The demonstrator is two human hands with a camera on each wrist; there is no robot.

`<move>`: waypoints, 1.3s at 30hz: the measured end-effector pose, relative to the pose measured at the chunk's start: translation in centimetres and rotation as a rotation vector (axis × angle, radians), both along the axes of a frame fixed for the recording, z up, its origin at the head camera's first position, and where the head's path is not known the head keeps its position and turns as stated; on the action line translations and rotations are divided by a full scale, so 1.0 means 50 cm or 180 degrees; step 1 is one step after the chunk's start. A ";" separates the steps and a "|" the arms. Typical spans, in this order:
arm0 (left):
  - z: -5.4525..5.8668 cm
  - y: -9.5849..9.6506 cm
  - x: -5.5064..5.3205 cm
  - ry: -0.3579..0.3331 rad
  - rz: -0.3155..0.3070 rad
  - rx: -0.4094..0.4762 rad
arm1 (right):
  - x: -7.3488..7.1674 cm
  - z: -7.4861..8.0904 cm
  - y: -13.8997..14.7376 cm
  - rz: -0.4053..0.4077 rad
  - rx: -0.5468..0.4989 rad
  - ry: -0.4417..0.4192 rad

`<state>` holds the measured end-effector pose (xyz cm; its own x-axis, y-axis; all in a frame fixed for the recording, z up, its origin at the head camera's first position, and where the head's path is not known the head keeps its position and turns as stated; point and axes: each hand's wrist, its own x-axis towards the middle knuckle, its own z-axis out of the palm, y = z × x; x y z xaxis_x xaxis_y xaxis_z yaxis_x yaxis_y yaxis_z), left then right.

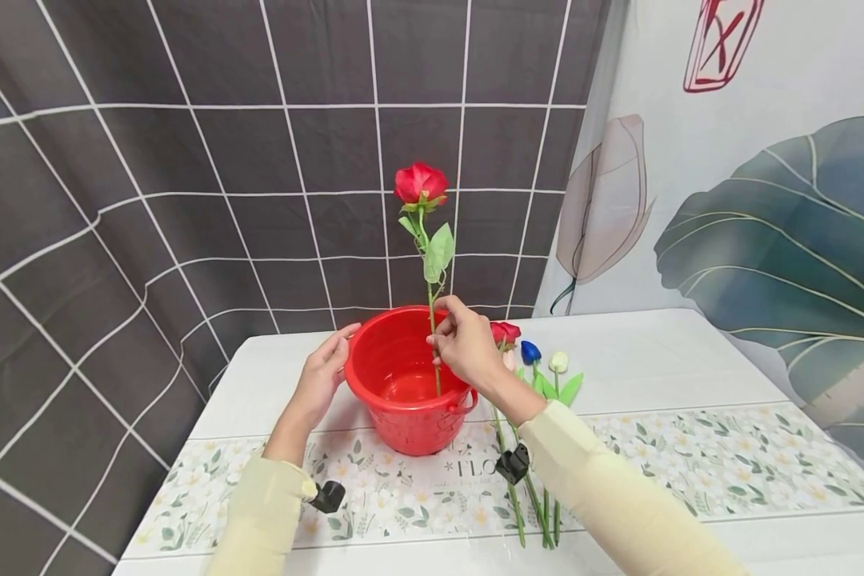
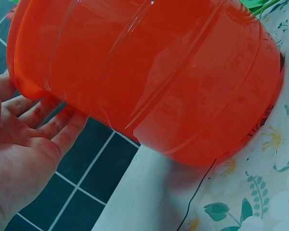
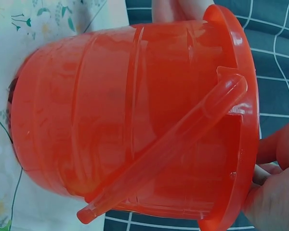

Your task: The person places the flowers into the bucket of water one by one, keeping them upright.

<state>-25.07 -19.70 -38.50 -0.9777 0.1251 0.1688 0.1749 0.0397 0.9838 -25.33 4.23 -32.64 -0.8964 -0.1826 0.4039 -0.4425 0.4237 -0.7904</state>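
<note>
A red plastic bucket (image 1: 410, 416) stands upright on the table, its handle (image 3: 168, 144) hanging down the side. My left hand (image 1: 324, 372) touches the bucket's left rim, and in the left wrist view its fingers (image 2: 70, 127) lie extended against the outer wall. With thumb and fingers, my right hand (image 1: 466, 342) pinches the stem of an artificial red rose (image 1: 421, 184) above the bucket's right side. The rose is upright, its bloom high over the rim and its lower stem inside the bucket. In the right wrist view the rim hides part of the right hand (image 3: 277, 178).
Right of the bucket lie more artificial flowers: a red rose (image 1: 506, 333), a blue tulip (image 1: 530, 352) and a white tulip (image 1: 558, 362), partly behind my right forearm. A floral runner (image 1: 691, 456) crosses the white table (image 1: 641, 344). A dark grid curtain (image 1: 245, 152) hangs behind.
</note>
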 end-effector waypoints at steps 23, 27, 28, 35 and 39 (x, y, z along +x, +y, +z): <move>0.000 0.003 0.003 0.0020 -0.0013 -0.0041 | 0.026 0.025 0.043 -0.0308 0.0616 -0.0083; 0.000 0.002 0.003 0.0029 -0.0021 0.0011 | 0.032 0.034 0.065 -0.0500 0.0578 0.0053; -0.001 0.001 0.002 0.0028 -0.0023 0.0015 | 0.033 0.036 0.072 -0.0546 0.0577 0.0094; -0.002 0.001 0.000 0.0022 -0.0040 -0.0026 | 0.045 0.033 0.126 -0.0843 0.0712 0.0172; -0.002 0.001 0.001 0.0012 -0.0037 -0.0023 | 0.055 0.027 0.154 -0.0967 0.0858 0.0009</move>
